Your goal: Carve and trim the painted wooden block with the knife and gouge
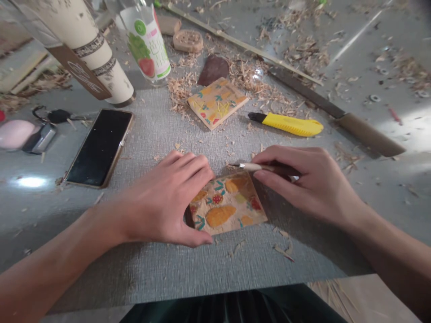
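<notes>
A flat wooden block (247, 208), painted with orange fruit, red berries and teal leaves, lies on the grey textured table in front of me. My left hand (168, 197) grips its left end, thumb at the near edge and fingers at the far edge. A slim carving tool (251, 166) with a pale handle and silver collar is pinched in my right hand (299, 179), just beyond the block's far right corner. Its thin tip points left; the exact blade shape is too small to tell. A second painted wooden block (218, 101) rests farther back.
A yellow utility knife (292, 124) and a long brown-handled knife (367, 132) lie at right. To the left are a phone (101, 148), keys (59, 116), a patterned tumbler (106, 67) and a labelled bottle (148, 49). Wood shavings (262, 83) litter the back.
</notes>
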A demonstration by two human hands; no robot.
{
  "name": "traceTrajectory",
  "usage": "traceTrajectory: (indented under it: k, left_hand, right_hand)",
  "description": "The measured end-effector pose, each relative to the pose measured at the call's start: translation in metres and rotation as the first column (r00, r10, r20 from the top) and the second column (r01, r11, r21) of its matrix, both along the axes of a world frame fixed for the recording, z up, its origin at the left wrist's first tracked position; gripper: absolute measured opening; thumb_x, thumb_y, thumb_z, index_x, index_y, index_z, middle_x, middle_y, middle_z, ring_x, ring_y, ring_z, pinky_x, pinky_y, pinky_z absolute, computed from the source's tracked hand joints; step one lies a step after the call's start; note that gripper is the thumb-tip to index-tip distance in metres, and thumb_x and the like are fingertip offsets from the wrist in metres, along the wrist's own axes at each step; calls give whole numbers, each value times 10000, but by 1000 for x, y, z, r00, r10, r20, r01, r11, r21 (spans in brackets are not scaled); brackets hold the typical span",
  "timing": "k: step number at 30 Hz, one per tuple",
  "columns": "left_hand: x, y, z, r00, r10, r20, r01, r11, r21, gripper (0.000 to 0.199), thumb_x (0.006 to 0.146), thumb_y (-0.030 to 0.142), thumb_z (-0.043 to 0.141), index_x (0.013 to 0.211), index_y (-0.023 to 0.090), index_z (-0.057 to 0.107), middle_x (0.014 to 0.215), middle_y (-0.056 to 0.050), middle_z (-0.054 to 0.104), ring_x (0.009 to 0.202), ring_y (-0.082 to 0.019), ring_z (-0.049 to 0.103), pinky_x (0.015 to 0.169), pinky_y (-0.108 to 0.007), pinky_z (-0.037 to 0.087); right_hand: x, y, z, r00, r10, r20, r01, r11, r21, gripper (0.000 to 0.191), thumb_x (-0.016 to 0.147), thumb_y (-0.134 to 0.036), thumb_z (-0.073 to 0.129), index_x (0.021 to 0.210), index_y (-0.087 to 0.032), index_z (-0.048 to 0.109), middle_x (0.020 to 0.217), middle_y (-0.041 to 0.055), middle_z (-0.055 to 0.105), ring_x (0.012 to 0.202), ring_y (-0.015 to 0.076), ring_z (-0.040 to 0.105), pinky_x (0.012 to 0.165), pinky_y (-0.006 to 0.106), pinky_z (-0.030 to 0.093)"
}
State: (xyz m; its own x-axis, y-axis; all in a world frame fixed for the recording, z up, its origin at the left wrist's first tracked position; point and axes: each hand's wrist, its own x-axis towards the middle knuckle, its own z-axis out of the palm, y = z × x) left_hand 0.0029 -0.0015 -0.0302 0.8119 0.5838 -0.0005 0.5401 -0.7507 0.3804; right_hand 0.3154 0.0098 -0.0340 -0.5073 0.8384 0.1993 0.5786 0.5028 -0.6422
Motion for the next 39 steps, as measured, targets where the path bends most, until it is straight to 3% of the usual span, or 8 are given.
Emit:
traceTrajectory:
  k: [4,7,10,15,19,24,34,39]
  left_hand:
    - [-13,3,9,993,-101,58,104,993,-49,698,918,354,846,1550,132,652,1452,-182,723,1331,-414,680,1180,-600,511]
    - [-21,7,12,991,-114,71,118,992,-54,673,993,270,742,1643,180,592,1575,-174,716,1427,-399,670,1235,-592,499]
    - [-24,10,10,992,-115,52,117,992,-47,736,1013,372,801,1672,152,557,1640,-201,685,1471,-417,652,1266,-612,487]
    - [-22,11,4,998,-69,14,69,997,-23,938,889,551,975,1635,124,601,1590,-227,699,1435,-458,663,1244,-625,518]
    - [-21,12,3,998,-66,0,66,998,24,882,880,550,981,1550,77,658,1515,-246,714,1371,-463,675,1191,-630,551]
    - [-22,12,2,998,-55,-17,55,998,41,854,865,538,979,1524,90,671,1499,-240,710,1370,-458,669,1203,-619,546]
    - [-20,12,1,996,-45,-72,48,998,50,782,859,520,973,1482,156,674,1495,-204,709,1362,-450,669,1181,-629,563]
    - [-31,13,12,993,64,-97,-67,997,-35,714,884,549,933,1473,207,719,1512,-213,655,1337,-464,710,1083,-622,641]
  right_hand:
    - [2,-1,-1,1000,28,1,-28,1000,-1,112,1111,-340,737,1057,-248,770,848,-28,762,646,105,626,575,255,479]
    - [4,-1,-4,1000,26,1,-26,1000,-10,121,1127,-357,722,1068,-259,761,846,-29,756,644,112,617,573,271,473]
    - [4,-1,-7,1000,29,-10,-29,1000,-7,133,1131,-380,719,1069,-272,765,830,-31,745,628,117,599,569,288,455]
    - [3,0,-7,999,-18,42,19,999,-27,147,1125,-409,716,1060,-288,769,825,-16,765,630,147,633,593,323,482]
    - [3,1,-6,989,-114,99,105,990,92,173,1127,-413,689,1050,-280,768,835,17,791,637,179,667,611,355,513]
    - [7,3,-8,960,-242,141,212,957,200,132,1134,-379,691,1068,-288,760,959,65,840,833,271,781,726,431,551]
    - [9,10,-16,957,-212,197,178,968,177,107,1102,-374,717,1044,-297,763,1009,74,839,873,287,783,767,441,556]
    - [16,20,-4,916,-334,223,241,901,360,332,1127,-428,670,1414,-266,708,1172,138,803,1107,384,771,935,552,548]
